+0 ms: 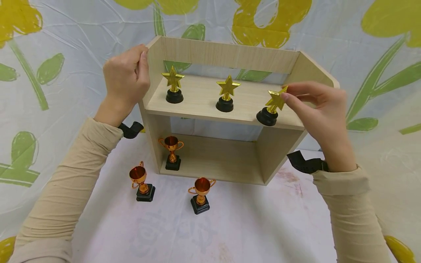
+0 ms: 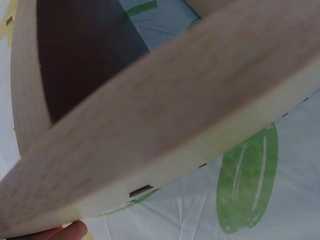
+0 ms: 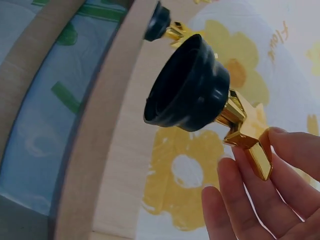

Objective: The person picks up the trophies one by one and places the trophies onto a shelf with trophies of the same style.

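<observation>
The left hand [image 1: 126, 75] curls round the front edge of the shelf unit [image 1: 227, 54], we think to steady it, while the right hand [image 1: 323, 107] pinches one tip of a gold star trophy [image 1: 275, 100], perhaps to keep its black base [image 1: 267, 117] unobstructed. We see that trophy tilted over the upper board's right end. Two other star trophies [image 1: 173, 86] [image 1: 227, 87] stand upright there, presumably spaced for display. We find no brand; lettering [image 3: 273, 44] on the backdrop [image 1: 88, 22] seems to read "Flowe", while marks [image 1: 148, 230] on the tablecloth [image 1: 256, 219] stay illegible.
</observation>
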`<action>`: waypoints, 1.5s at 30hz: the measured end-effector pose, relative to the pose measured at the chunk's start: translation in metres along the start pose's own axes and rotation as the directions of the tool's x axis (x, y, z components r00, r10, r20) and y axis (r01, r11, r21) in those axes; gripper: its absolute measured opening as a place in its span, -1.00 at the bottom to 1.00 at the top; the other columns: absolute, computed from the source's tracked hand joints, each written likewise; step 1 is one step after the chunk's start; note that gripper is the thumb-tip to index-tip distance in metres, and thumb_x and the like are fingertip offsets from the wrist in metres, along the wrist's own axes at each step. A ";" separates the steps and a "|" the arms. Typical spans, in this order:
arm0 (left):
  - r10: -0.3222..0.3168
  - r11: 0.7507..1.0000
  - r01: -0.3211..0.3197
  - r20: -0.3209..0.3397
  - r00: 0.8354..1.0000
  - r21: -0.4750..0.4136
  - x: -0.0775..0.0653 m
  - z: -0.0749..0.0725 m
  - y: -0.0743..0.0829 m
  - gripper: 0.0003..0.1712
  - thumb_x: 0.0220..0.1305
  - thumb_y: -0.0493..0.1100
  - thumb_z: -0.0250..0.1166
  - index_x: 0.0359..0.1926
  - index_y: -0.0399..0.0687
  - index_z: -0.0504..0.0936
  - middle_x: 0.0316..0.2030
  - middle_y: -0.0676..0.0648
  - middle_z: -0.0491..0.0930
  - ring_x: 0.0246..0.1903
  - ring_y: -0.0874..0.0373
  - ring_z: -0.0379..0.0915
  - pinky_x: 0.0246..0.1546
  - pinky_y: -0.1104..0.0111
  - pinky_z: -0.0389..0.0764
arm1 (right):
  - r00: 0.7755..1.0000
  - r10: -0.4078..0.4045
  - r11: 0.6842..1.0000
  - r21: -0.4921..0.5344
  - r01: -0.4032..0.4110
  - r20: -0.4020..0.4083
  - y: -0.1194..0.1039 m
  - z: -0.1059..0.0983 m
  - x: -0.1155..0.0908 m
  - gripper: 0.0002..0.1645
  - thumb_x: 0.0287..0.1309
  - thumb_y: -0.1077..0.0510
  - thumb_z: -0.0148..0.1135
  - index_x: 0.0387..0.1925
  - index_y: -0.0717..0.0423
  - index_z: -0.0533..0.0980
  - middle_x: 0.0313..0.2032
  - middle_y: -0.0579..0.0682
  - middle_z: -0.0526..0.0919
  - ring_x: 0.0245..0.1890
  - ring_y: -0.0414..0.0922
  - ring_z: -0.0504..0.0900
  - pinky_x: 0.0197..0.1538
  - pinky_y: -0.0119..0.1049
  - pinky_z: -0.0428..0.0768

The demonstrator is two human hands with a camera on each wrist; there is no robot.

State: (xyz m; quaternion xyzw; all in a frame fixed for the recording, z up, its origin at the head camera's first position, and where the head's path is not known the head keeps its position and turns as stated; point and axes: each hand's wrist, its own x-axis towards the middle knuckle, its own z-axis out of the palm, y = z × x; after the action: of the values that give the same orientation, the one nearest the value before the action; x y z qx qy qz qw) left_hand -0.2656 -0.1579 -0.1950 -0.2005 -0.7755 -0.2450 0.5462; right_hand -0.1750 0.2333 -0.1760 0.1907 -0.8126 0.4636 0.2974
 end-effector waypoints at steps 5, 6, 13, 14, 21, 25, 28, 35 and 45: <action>-0.002 1.000 0.002 0.003 1.000 0.000 0.000 0.000 0.000 -0.60 0.35 -0.10 -0.11 -0.49 -0.22 0.52 -0.66 -0.11 0.30 -0.68 0.03 0.18 -0.60 0.18 0.07 | 0.999 0.006 1.000 0.031 -0.004 -0.038 0.014 0.005 0.004 -0.80 0.10 0.33 0.39 -0.20 0.31 0.71 -0.33 -0.22 0.73 -0.29 -0.21 0.66 -0.12 -0.49 0.55; -0.002 1.000 0.002 0.002 1.000 0.000 0.000 0.000 0.000 -0.60 0.35 -0.09 -0.11 -0.49 -0.22 0.51 -0.67 -0.11 0.30 -0.68 0.03 0.17 -0.60 0.18 0.07 | 0.999 0.004 0.999 0.036 -0.003 -0.049 0.016 0.005 0.005 -0.82 0.10 0.34 0.39 -0.21 0.29 0.72 -0.33 -0.21 0.74 -0.31 -0.22 0.67 -0.14 -0.50 0.55; 0.014 1.000 -0.014 0.002 1.000 0.000 0.001 0.000 0.001 -0.61 0.35 -0.11 -0.12 -0.47 -0.23 0.51 -0.67 -0.13 0.31 -0.69 0.01 0.18 -0.62 0.19 0.07 | 0.996 0.015 0.999 0.052 -0.010 -0.085 0.026 0.011 0.010 -0.84 0.08 0.37 0.40 -0.24 0.25 0.73 -0.31 -0.21 0.75 -0.35 -0.28 0.68 -0.19 -0.52 0.55; 0.016 1.000 -0.016 0.001 1.000 0.000 0.001 0.000 0.001 -0.60 0.36 -0.11 -0.12 -0.47 -0.23 0.52 -0.67 -0.13 0.31 -0.69 0.01 0.19 -0.62 0.19 0.08 | 0.996 0.021 0.999 0.051 -0.017 -0.082 0.027 0.012 0.010 -0.84 0.08 0.37 0.39 -0.24 0.23 0.73 -0.31 -0.20 0.75 -0.34 -0.28 0.68 -0.17 -0.52 0.55; 0.012 1.000 -0.012 -0.002 1.000 0.001 0.000 0.000 0.001 -0.60 0.35 -0.10 -0.11 -0.48 -0.22 0.50 -0.68 -0.12 0.28 -0.70 0.01 0.18 -0.62 0.18 0.07 | 0.995 0.043 0.999 0.005 -0.043 -0.092 0.028 0.016 0.009 -0.84 0.12 0.32 0.39 -0.22 0.17 0.74 -0.32 -0.23 0.73 -0.34 -0.34 0.67 -0.14 -0.53 0.52; -0.003 1.000 0.003 0.001 1.000 -0.003 0.000 0.000 0.002 -0.60 0.35 -0.09 -0.11 -0.48 -0.22 0.51 -0.69 -0.11 0.27 -0.69 0.01 0.18 -0.61 0.18 0.07 | 0.992 0.049 0.999 -0.010 -0.051 -0.114 0.031 0.017 0.009 -0.84 0.14 0.30 0.39 -0.20 0.20 0.73 -0.33 -0.27 0.71 -0.37 -0.36 0.65 -0.17 -0.54 0.51; -0.007 1.000 0.007 0.001 1.000 -0.001 0.000 0.000 0.001 -0.60 0.35 -0.10 -0.11 -0.48 -0.23 0.52 -0.69 -0.12 0.27 -0.69 0.02 0.17 -0.61 0.18 0.07 | 0.991 0.057 0.998 -0.011 -0.059 -0.121 0.033 0.017 0.008 -0.82 0.16 0.29 0.37 -0.18 0.21 0.73 -0.32 -0.27 0.71 -0.36 -0.35 0.65 -0.15 -0.54 0.51; -0.009 1.000 0.009 0.001 1.000 0.000 0.000 0.000 0.001 -0.61 0.34 -0.11 -0.11 -0.47 -0.23 0.52 -0.68 -0.10 0.26 -0.69 0.06 0.14 -0.61 0.21 0.05 | 0.987 0.073 0.996 -0.037 -0.079 -0.141 0.034 0.019 0.009 -0.78 0.20 0.32 0.31 -0.11 0.23 0.71 -0.22 -0.09 0.74 -0.29 -0.36 0.67 -0.08 -0.53 0.55; -0.006 1.000 0.006 -0.003 1.000 -0.004 0.001 0.001 0.002 -0.60 0.34 -0.11 -0.11 -0.49 -0.23 0.52 -0.69 -0.10 0.25 -0.69 0.06 0.13 -0.60 0.21 0.04 | 0.987 0.105 0.993 -0.036 -0.110 -0.126 0.033 0.018 0.009 -0.68 0.26 0.29 0.23 0.05 0.21 0.64 -0.10 -0.08 0.72 -0.14 -0.32 0.65 0.02 -0.48 0.53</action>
State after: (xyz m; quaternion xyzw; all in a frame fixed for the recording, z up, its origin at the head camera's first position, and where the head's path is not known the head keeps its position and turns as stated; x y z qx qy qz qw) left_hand -0.2656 -0.1559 -0.1945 -0.1989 -0.7749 -0.2483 0.5463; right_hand -0.2062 0.2339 -0.1983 0.1111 -0.8115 0.4722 0.3258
